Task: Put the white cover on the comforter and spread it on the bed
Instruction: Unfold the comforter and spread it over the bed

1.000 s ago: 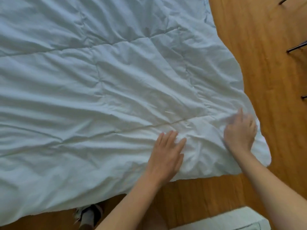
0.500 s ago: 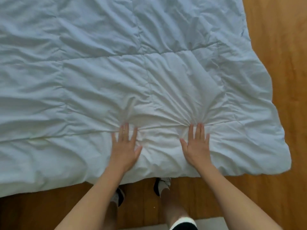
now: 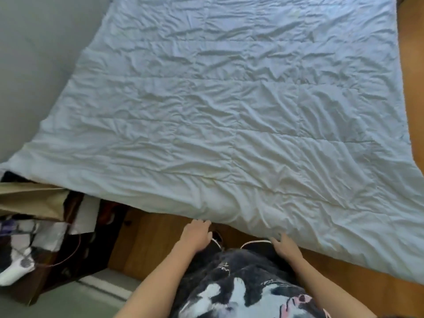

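Observation:
A wrinkled white quilted comforter (image 3: 229, 106) lies spread flat over the wooden floor (image 3: 156, 244), filling most of the view. Its near edge runs just in front of my feet. My left hand (image 3: 195, 235) hovers over the floor right at that near edge, fingers loosely bent, holding nothing. My right hand (image 3: 285, 246) sits at the same edge further right, fingertips touching the hem. Whether a cover is on the comforter cannot be told.
A grey wall or surface (image 3: 41, 53) borders the comforter on the left. A brown paper bag (image 3: 32, 200) and a clutter of white and dark items (image 3: 27, 249) lie at the lower left. Bare wooden floor (image 3: 413, 111) shows along the right side.
Both hands lifted off the comforter, where they were pressing it flat, and drew back to its near edge. My view rose and pulled back, showing the whole comforter.

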Motion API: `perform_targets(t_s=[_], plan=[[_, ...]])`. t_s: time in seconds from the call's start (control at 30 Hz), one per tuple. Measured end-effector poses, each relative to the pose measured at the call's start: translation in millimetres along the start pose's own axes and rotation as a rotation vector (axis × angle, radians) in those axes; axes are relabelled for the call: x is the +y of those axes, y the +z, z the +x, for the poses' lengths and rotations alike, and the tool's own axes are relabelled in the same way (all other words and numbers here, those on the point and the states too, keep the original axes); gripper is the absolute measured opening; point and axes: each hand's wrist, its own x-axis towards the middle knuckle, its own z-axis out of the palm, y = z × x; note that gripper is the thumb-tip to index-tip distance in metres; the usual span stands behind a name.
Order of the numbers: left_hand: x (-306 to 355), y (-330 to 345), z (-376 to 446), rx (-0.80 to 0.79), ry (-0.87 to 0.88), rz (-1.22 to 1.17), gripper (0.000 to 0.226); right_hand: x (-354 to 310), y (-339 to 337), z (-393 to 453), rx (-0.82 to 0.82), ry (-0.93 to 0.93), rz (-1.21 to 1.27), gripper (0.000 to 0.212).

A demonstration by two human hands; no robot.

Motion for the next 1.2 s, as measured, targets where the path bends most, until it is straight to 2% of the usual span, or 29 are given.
perform_targets(t_s=[0.1,0.2,0.3,0.4,0.53,0.73,0.87,1.0,1.2], plan=[[-43.8,-12.2,-27.1,0.076,-0.101,-0.056,0.045,-72.5,3.0,-34.1,-0.010,-0.117,0.126,0.050],[-68.7,-13.5,-46.7,0.080,-0.176,-0.125,0.044,-115.8,10.2,-63.7,0.002,-0.239,0.108,0.046],[-71.4,-7.8,-57.2,0.039,-0.199,-0.134,0.042,-125.0,16.4,-84.4,-0.006,-0.317,0.040,0.044],[-49.5,-1.4,-56.3,0.000,-0.167,-0.115,0.041,-99.6,14.0,-96.9,-0.008,-0.319,0.011,0.042],[16.3,3.6,-47.2,0.026,-0.074,-0.056,0.038,-21.3,-2.0,-107.3,0.059,-0.200,0.095,0.042],[159.3,34.6,-38.2,0.062,0.052,-0.020,0.036,134.2,-42.9,-122.2,0.096,-0.080,0.175,0.042],[271.9,74.5,-43.7,0.006,0.099,0.026,0.039,252.3,-75.8,-141.2,0.133,0.025,0.271,0.042],[392.2,107.7,-52.8,-0.066,0.234,0.097,0.043,359.3,-97.5,-172.4,0.184,0.192,0.436,0.036],[552.2,129.8,-48.5,-0.147,0.425,0.228,0.033,470.5,-116.6,-188.9,0.189,0.327,0.617,0.036]])
